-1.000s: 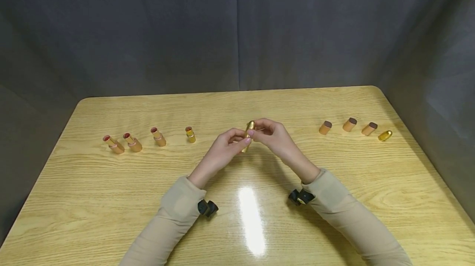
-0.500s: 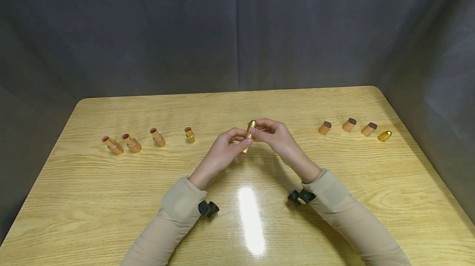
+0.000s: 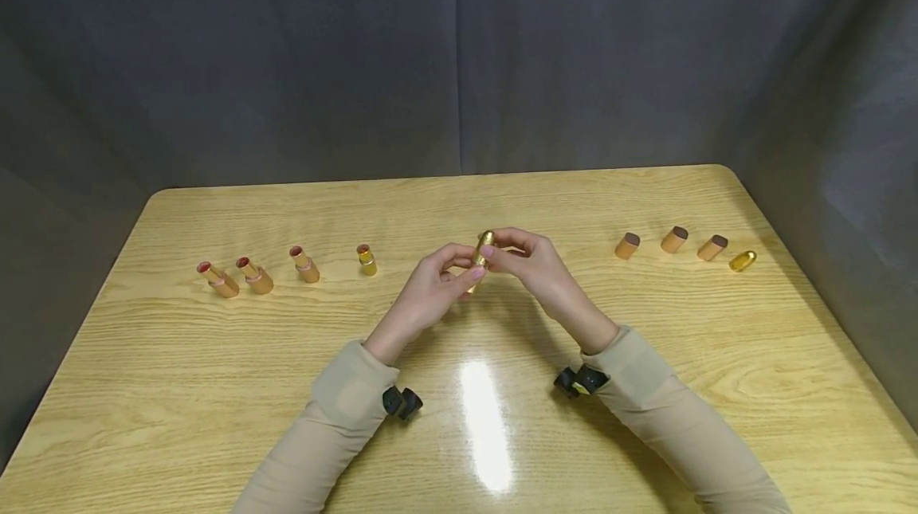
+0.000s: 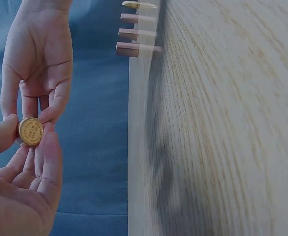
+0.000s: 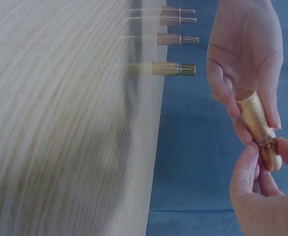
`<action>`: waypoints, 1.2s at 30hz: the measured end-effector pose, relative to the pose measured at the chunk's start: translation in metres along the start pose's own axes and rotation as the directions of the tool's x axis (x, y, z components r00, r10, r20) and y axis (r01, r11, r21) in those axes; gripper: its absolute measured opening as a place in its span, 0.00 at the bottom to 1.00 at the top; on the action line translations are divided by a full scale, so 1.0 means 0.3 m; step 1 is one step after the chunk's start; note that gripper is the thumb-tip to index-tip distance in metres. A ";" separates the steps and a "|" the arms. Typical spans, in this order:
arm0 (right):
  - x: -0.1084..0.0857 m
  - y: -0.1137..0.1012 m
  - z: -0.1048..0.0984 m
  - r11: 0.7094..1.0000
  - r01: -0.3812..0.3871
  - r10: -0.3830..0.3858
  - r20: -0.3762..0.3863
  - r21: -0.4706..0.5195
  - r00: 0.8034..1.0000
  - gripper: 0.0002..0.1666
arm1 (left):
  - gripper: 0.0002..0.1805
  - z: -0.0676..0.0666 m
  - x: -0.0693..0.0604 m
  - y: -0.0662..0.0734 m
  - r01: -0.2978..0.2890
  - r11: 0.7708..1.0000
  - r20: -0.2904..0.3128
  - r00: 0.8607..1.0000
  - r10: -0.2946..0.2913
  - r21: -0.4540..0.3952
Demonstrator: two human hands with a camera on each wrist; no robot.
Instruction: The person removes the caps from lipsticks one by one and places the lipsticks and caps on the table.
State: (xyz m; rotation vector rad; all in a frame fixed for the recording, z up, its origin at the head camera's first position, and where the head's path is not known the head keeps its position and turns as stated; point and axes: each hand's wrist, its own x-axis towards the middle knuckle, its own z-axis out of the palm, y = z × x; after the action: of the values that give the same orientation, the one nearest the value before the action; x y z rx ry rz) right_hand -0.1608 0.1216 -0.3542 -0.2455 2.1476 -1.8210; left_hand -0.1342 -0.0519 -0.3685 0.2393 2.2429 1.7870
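Both hands hold one gold lipstick (image 3: 484, 251) above the middle of the table, tilted, with its rounded cap seated on the tube. My left hand (image 3: 429, 288) pinches the lower tube between thumb and fingers. Around the capped end, the thumb and fingers of my right hand (image 3: 534, 267) grip. The left wrist view shows the round labelled underside of the lipstick (image 4: 31, 131). Dark lettering circles the lipstick (image 5: 256, 118) near the joint in the right wrist view, partly covered by fingers.
Left on the wooden table (image 3: 215, 386) stand three rose-gold lipsticks (image 3: 260, 279) and an uncapped gold lipstick (image 3: 367, 260). At the right are three rose-gold caps (image 3: 675, 240) with dark tops and a gold cap (image 3: 743, 260) lying down. A dark curtain (image 3: 459, 60) hangs behind.
Both hands keep nearly the same place and grip. The lipstick's capped end has shifted very slightly up and to the right.
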 end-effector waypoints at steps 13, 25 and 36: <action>0.003 0.008 -0.002 1.000 -0.008 0.008 -0.010 0.006 1.000 0.21 | 0.19 0.001 0.004 -0.007 -0.008 1.000 -0.014 1.000 0.008 0.030; 0.007 0.011 -0.025 1.000 0.004 -0.004 -0.016 0.014 1.000 0.23 | 0.24 0.001 -0.004 -0.009 -0.026 1.000 0.028 0.999 0.026 0.008; 0.005 0.003 -0.039 0.992 0.028 -0.027 -0.010 0.124 1.000 0.25 | 0.23 -0.003 0.003 -0.019 0.004 0.999 0.015 1.000 -0.003 -0.036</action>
State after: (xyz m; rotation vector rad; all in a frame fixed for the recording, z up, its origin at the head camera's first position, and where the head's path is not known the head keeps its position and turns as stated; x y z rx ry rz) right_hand -0.1660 0.1321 -0.3536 -0.2396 2.0364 -1.9655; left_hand -0.1352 -0.0538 -0.3740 0.2405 2.1975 1.8167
